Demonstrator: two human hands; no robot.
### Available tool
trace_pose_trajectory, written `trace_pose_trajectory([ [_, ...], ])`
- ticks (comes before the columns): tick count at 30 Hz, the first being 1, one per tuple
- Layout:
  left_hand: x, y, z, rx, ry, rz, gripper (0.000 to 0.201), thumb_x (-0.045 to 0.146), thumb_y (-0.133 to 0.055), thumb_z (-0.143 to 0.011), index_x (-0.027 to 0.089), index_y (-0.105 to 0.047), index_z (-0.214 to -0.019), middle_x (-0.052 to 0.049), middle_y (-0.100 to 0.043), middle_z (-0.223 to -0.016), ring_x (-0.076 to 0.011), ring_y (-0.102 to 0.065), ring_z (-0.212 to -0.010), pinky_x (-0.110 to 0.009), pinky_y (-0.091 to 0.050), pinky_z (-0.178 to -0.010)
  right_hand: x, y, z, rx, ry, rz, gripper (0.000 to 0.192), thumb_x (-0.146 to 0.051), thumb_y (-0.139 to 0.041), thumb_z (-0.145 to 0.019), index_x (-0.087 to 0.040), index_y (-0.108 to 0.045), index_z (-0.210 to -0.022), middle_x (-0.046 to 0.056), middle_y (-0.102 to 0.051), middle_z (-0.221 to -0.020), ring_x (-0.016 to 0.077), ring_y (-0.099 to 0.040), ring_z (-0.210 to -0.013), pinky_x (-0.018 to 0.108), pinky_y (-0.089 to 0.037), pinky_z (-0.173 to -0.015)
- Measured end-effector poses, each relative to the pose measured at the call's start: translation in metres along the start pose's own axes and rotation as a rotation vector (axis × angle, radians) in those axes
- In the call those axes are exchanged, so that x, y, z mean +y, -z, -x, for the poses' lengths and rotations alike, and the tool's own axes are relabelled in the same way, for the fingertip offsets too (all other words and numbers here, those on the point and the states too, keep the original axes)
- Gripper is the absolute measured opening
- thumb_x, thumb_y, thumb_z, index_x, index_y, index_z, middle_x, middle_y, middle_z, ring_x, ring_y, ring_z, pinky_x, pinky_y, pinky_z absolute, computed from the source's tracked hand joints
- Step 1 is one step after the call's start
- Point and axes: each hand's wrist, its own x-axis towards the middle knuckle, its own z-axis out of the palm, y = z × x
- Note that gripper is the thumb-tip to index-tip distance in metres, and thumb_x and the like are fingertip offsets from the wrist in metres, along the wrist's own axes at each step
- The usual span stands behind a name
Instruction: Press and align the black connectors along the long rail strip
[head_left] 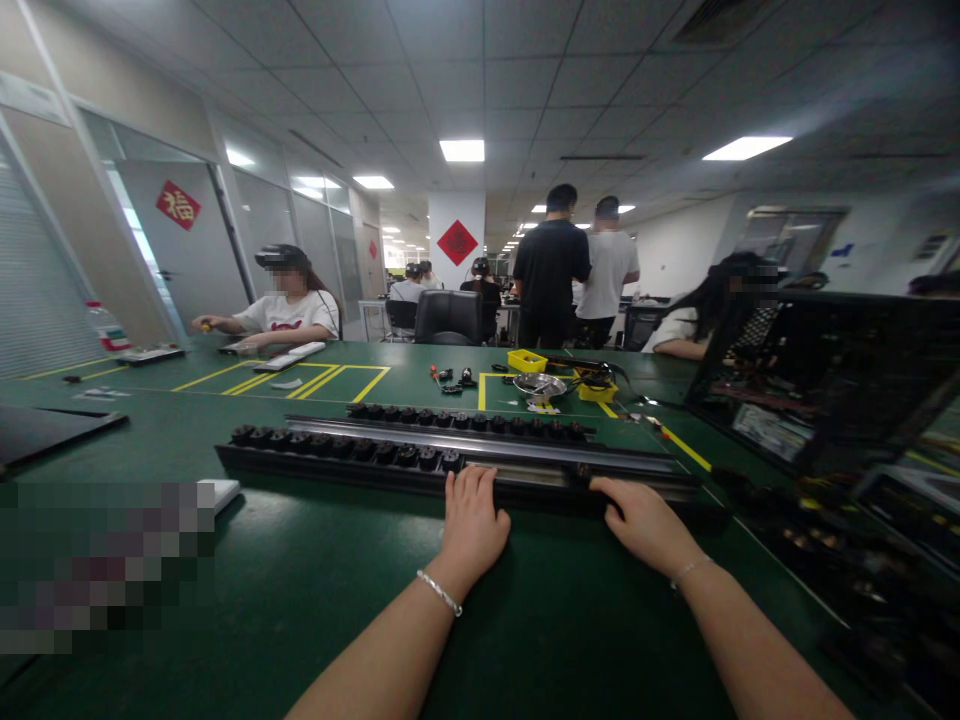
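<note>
A long black rack strip (352, 462) with rows of round black sockets and a silver rail lies across the green table in front of me. My left hand (471, 522) rests on its near edge, fingers curled over the rim, just right of the last near-row socket. My right hand (645, 520) grips the same near edge further right, fingers bent over the black frame. Both wrists wear thin bracelets.
An open black computer case (817, 385) stands at the right with cables below it. A yellow tray (526, 360), a metal bowl (540, 386) and small tools lie beyond the strip. A seated person (289, 305) works at the far left; two people stand behind.
</note>
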Motion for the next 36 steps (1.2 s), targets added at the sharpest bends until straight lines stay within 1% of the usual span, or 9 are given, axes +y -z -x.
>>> trace_pose_trajectory([
  [9, 0.0, -0.001, -0.001, -0.007, 0.007, 0.0, 0.056, 0.017, -0.049, -0.07, 0.017, -0.048, -0.126, -0.009, -0.05, -0.129, -0.0225, -0.034, -0.129, -0.045, -0.009, -0.115, 0.006, -0.002, 0.0, 0.036, 0.0, -0.044, 0.041, -0.016, -0.04, -0.076, -0.021, -0.063, -0.11, 0.005, -0.065, -0.113, 0.0199, -0.056, -0.108, 0.039, -0.038, -0.1],
  [19, -0.001, -0.001, -0.001, -0.014, 0.008, 0.0, 0.056, 0.017, -0.048, -0.07, 0.018, -0.047, -0.126, -0.009, -0.05, -0.129, -0.0225, -0.034, -0.129, -0.046, -0.008, -0.116, 0.014, -0.004, 0.001, 0.049, -0.028, -0.069, 0.039, -0.017, -0.04, -0.076, -0.023, -0.064, -0.107, 0.004, -0.065, -0.113, 0.0198, -0.057, -0.108, 0.039, -0.04, -0.099],
  [24, -0.002, -0.001, -0.001, -0.006, 0.006, 0.003, 0.057, 0.017, -0.049, -0.069, 0.018, -0.047, -0.126, -0.009, -0.05, -0.128, -0.0229, -0.034, -0.129, -0.047, -0.009, -0.115, 0.015, -0.004, 0.001, 0.072, -0.024, -0.065, 0.04, -0.015, -0.039, -0.073, -0.021, -0.064, -0.104, 0.005, -0.063, -0.115, 0.0196, -0.055, -0.109, 0.037, -0.039, -0.099],
  [28, -0.002, -0.001, -0.001, -0.005, 0.003, 0.007, 0.057, 0.017, -0.049, -0.07, 0.017, -0.047, -0.126, -0.009, -0.05, -0.128, -0.0227, -0.034, -0.129, -0.046, -0.009, -0.116, 0.014, -0.002, 0.001, 0.081, -0.027, -0.048, 0.04, -0.012, -0.038, -0.072, -0.02, -0.064, -0.101, 0.005, -0.063, -0.113, 0.0192, -0.056, -0.106, 0.036, -0.04, -0.097],
  [36, 0.0, 0.001, 0.0, -0.021, 0.018, -0.001, 0.057, 0.017, -0.048, -0.07, 0.018, -0.047, -0.127, -0.008, -0.05, -0.13, -0.0224, -0.033, -0.13, -0.046, -0.008, -0.115, 0.015, -0.001, 0.002, 0.1, -0.05, -0.057, 0.039, -0.012, -0.038, -0.07, -0.022, -0.064, -0.097, 0.004, -0.063, -0.112, 0.0193, -0.056, -0.104, 0.035, -0.041, -0.094],
])
